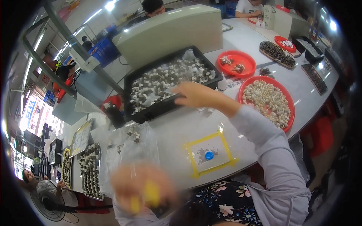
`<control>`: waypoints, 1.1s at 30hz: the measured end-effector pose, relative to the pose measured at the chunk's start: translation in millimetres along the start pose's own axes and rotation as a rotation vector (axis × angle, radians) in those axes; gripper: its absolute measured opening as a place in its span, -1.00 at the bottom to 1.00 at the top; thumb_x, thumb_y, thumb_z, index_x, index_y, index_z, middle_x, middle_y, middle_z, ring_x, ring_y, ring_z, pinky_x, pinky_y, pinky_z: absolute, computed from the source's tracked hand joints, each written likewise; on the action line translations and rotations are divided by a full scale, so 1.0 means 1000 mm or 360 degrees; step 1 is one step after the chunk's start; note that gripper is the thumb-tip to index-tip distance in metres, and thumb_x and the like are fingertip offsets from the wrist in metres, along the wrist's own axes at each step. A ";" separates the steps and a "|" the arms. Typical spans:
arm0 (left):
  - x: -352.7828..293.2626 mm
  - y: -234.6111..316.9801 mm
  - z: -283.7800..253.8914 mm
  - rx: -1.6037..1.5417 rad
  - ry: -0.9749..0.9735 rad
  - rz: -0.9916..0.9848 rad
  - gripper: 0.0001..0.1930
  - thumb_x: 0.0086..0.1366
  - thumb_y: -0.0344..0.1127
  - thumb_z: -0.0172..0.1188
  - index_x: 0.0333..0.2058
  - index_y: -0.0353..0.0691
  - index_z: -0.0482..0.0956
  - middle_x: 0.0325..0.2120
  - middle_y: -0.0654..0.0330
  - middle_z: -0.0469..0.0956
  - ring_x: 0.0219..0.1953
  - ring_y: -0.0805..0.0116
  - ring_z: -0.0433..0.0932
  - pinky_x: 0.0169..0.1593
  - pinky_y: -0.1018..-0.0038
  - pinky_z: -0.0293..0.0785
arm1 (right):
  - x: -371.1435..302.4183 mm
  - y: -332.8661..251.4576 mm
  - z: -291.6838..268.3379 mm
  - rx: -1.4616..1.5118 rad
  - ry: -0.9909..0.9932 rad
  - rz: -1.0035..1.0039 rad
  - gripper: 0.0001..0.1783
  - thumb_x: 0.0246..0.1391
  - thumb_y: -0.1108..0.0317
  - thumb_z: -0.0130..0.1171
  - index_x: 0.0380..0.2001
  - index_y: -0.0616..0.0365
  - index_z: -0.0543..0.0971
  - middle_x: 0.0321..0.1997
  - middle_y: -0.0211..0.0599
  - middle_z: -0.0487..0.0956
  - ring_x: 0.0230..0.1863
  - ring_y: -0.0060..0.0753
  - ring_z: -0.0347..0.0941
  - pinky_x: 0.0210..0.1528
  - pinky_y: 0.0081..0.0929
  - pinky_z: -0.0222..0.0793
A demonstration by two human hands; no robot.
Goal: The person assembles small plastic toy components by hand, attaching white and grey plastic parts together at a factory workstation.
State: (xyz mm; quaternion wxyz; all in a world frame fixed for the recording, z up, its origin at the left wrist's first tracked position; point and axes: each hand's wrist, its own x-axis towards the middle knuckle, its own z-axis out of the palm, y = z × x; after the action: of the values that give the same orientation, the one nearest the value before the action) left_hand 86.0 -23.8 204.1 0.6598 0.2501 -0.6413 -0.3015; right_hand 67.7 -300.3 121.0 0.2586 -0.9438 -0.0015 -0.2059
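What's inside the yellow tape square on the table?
Inside the yellow tape square: one small blue cap on bare grey table, plus faint dark specks. Nothing covers the square; what lies under the cap is hidden.

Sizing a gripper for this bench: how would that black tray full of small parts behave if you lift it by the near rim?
The black tray looks like thin moulded plastic, so it would probably flex when lifted from one edge. It is heaped with many small pieces, so likely heavy for its size, and the loose pieces would probably slide or spill if tilted. The right hand reaches to its near rim.
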 end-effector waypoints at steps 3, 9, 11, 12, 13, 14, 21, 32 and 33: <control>0.058 -0.070 -0.101 0.1171 0.0449 -0.0758 -0.74 0.10 -0.39 0.16 -0.22 -0.39 0.49 -0.32 0.08 0.53 -0.35 0.43 0.50 -0.23 0.56 0.42 | 0.062 0.075 0.023 -0.0297 0.0051 0.0229 -0.46 -0.08 0.17 0.15 -0.02 0.19 0.40 -0.17 0.10 0.46 -0.06 0.06 0.37 0.01 -0.22 0.29; 0.033 -0.171 -0.296 0.2104 -0.0004 -0.1553 -0.18 -0.15 0.01 0.32 0.03 -0.40 0.28 -0.04 -0.21 0.36 0.05 -0.02 0.34 0.09 0.29 0.26 | 0.127 0.107 0.063 -0.0512 -0.0134 0.0889 -0.06 -0.37 -0.06 0.34 0.11 0.08 0.24 0.17 0.20 0.18 0.11 0.25 0.19 0.11 -0.06 0.18; 0.044 -0.194 -0.304 0.2176 -0.0011 -0.1623 -0.09 -0.20 0.07 0.34 0.07 -0.40 0.22 -0.01 -0.24 0.32 0.10 -0.05 0.28 0.13 0.28 0.21 | 0.131 0.116 0.064 -0.0560 -0.0177 0.0951 0.01 -0.44 -0.21 0.35 0.10 0.06 0.26 0.27 0.14 0.03 0.23 0.23 0.02 0.13 0.00 0.12; 0.050 -0.210 -0.301 0.2241 -0.0040 -0.1708 0.01 -0.25 0.13 0.35 0.11 -0.41 0.17 0.03 -0.28 0.27 0.14 -0.08 0.22 0.16 0.27 0.17 | 0.129 0.123 0.068 -0.0547 -0.0071 0.0972 0.05 -0.42 -0.28 0.30 0.13 0.05 0.23 0.29 0.16 0.00 0.27 0.23 -0.05 0.18 -0.02 0.04; 0.054 -0.222 -0.301 0.2218 -0.0035 -0.1693 0.01 -0.25 0.13 0.35 0.11 -0.41 0.17 0.03 -0.28 0.27 0.14 -0.08 0.22 0.16 0.27 0.17 | 0.130 0.131 0.071 -0.0532 0.0035 0.0988 0.09 -0.41 -0.35 0.24 0.17 0.03 0.20 0.30 0.18 -0.04 0.30 0.23 -0.12 0.23 -0.04 -0.03; 0.057 -0.234 -0.300 0.2245 -0.0051 -0.1729 0.03 -0.25 0.15 0.34 0.14 -0.33 0.15 0.01 -0.26 0.29 0.12 -0.08 0.25 0.16 0.30 0.17 | 0.134 0.139 0.074 -0.0480 0.0013 0.1043 0.12 -0.36 -0.47 0.09 0.22 0.00 0.14 0.33 0.17 -0.11 0.34 0.23 -0.23 0.27 0.02 -0.17; 0.071 -0.260 -0.278 0.2469 0.0203 -0.1885 0.10 -0.35 0.22 0.37 0.17 -0.18 0.13 0.15 -0.22 0.01 0.20 -0.16 0.03 0.17 0.12 0.10 | 0.154 0.129 0.080 -0.0641 -0.0143 0.1152 -0.05 -0.22 -0.45 -0.01 0.15 -0.01 0.27 0.27 0.08 0.07 0.28 0.17 -0.04 0.21 0.15 -0.12; 0.077 -0.264 -0.289 0.2186 0.0126 -0.1507 -0.07 -0.37 0.03 0.46 0.06 -0.11 0.29 -0.04 -0.09 0.29 -0.02 -0.01 0.37 0.02 0.28 0.34 | 0.156 0.140 0.090 -0.0343 0.0197 0.1041 -0.40 -0.10 -0.26 -0.03 -0.16 -0.05 0.55 0.02 -0.05 0.37 0.04 0.03 0.30 0.05 -0.06 0.20; 0.074 -0.267 -0.289 0.2186 0.0137 -0.1455 -0.06 -0.37 0.03 0.46 0.06 -0.14 0.28 -0.04 -0.10 0.29 -0.03 -0.02 0.38 0.01 0.29 0.34 | 0.157 0.140 0.089 -0.0239 0.0224 0.1002 -0.42 -0.08 -0.25 -0.05 -0.22 -0.02 0.58 -0.03 -0.04 0.41 -0.01 0.01 0.35 0.03 -0.13 0.24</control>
State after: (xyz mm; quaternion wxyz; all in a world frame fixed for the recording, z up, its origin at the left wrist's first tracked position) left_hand 353.6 -278.2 48.6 0.1962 0.8452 -0.4920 -0.0711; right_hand 261.4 -394.2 43.9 0.2386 -0.8978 0.3235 -0.1801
